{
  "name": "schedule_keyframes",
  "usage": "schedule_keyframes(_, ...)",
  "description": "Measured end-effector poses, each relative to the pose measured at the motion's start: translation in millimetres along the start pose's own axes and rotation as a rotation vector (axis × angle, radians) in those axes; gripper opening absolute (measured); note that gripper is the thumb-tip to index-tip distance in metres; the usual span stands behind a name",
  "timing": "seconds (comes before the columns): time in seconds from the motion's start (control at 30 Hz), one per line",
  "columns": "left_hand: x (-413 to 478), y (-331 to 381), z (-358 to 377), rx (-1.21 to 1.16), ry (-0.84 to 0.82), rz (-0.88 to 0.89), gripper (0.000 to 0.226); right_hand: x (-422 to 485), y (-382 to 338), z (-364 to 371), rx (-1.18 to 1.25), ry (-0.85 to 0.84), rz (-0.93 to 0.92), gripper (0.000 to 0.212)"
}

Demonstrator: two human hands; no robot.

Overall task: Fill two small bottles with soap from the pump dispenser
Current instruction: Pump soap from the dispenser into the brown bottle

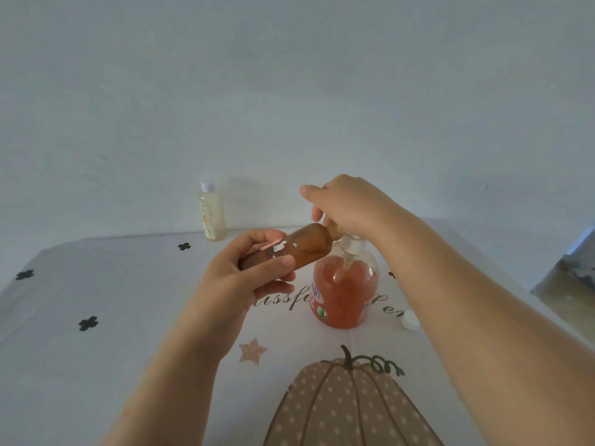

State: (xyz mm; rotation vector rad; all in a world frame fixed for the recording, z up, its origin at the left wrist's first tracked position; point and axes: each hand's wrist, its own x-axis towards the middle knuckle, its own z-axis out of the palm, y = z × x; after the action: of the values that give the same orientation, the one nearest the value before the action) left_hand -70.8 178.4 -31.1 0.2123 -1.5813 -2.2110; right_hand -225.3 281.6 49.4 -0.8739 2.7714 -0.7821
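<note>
A pump dispenser (344, 291) of orange soap stands on the table's middle. My left hand (248, 275) grips a small bottle (309, 241) holding orange soap, tilted on its side with its mouth against the pump's nozzle. My right hand (346, 204) rests on the pump head, fingers curled over it and hiding it; the white pump collar (352, 244) shows below. A second small bottle (212, 212), capped white and holding pale yellow liquid, stands upright at the table's far edge by the wall.
A white tablecloth (128, 300) with black clovers, a star and a pumpkin print covers the table. A white cap (409, 320) lies to the right of the dispenser, beside my right forearm. A dark object (570, 278) is at the right edge.
</note>
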Motion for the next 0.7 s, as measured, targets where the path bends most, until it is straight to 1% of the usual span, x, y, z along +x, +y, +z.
schedule_keyframes(0.3,-6,8,3,-0.021,-0.029,0.029,0.040,-2,-7,-10,-0.023,0.027,0.011,0.052)
schedule_keyframes(0.47,-9,11,8,-0.001,-0.044,0.049,0.041,0,-8,-17,-0.074,0.026,0.020,0.052)
schedule_keyframes(0.7,-9,11,5,-0.027,-0.028,0.034,0.042,-3,-12,-12,-0.040,0.015,0.020,0.051)
